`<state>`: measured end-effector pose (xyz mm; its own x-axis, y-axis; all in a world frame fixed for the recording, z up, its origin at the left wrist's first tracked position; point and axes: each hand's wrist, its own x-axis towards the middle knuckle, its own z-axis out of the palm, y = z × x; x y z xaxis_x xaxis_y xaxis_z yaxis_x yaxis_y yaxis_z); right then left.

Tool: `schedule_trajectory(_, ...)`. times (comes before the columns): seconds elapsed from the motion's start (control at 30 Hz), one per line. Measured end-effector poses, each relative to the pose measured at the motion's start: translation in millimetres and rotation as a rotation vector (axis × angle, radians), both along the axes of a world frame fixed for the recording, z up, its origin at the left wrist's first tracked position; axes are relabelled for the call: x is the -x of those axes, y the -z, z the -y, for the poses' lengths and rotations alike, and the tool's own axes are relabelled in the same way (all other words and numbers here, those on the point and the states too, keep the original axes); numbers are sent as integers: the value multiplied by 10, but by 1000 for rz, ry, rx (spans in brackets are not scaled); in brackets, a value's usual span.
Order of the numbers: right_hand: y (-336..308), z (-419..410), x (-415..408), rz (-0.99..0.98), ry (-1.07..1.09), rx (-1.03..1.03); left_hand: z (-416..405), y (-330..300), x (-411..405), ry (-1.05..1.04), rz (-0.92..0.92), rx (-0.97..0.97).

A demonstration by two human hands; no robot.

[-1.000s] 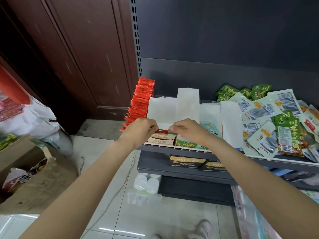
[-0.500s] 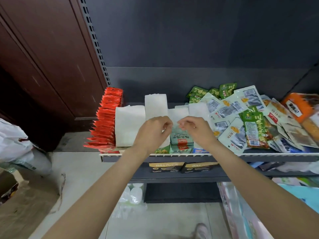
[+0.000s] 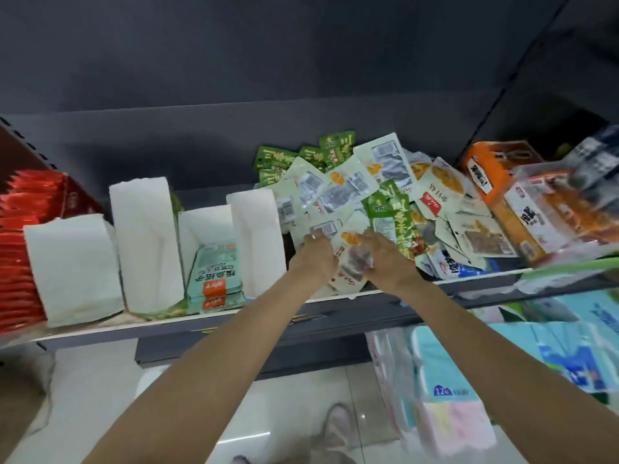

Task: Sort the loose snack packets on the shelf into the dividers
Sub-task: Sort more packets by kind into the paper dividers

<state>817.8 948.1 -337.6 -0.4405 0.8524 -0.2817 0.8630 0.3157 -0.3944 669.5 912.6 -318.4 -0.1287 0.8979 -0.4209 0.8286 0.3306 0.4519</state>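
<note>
Head view: shelf (image 3: 335, 301) carries four white dividers (image 3: 147, 242) on its left half, folded from matte, paper-like sheet. One slot between them holds a flat stack of pale green packets (image 3: 216, 279) with an orange label; the print is not legible. Left of the dividers stands a row of glossy red packets (image 3: 23, 236). Right of the dividers lies the loose pile (image 3: 368, 189): crinkled pale foil packets with barcodes and clear windows, mixed with green packets. An orange carton (image 3: 492, 195) lies beyond the pile on the right. Both hands are at the pile's front edge. Left hand (image 3: 315, 259) rests among the packets; its grip cannot be told. Right hand (image 3: 385, 259) holds a pale windowed packet (image 3: 351, 262) with red characters.
</note>
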Motion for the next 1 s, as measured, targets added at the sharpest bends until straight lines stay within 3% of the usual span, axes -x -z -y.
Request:
schedule_trajectory(0.07,48,-46,-106,26,-69,-5,-106,82,-54,-65,-93,77)
schedule_trajectory(0.13,57,-72,-185,64,-128,-22,-191,105,-54,-112,-66,65)
schedule_trajectory(0.27,-4,-110,-277,74,-192,-20,-274,-48,23,-298,345,-28)
schedule_trajectory(0.47,-306,-13,-77,-368,-135,-312,-97,-574,239,-567,1029,-74)
schedule_trajectory(0.53,-481,41,73,-432,-42,-391,11,-746,352,-597,1120,-128)
schedule_trajectory(0.63,-778,159,383,-528,132,-353,209,-887,605,-549,838,-352)
schedule_trajectory(0.73,-1045,390,803,-767,134,-169,507,-937,961,-372,528,-599)
schedule_trajectory(0.83,-1182,660,1278,-871,65,-41,879,-1013,1401,-273,370,-700)
schedule_trajectory(1.0,-1148,1097,2073,-872,31,76,1507,-1000,2199,-325,256,-792)
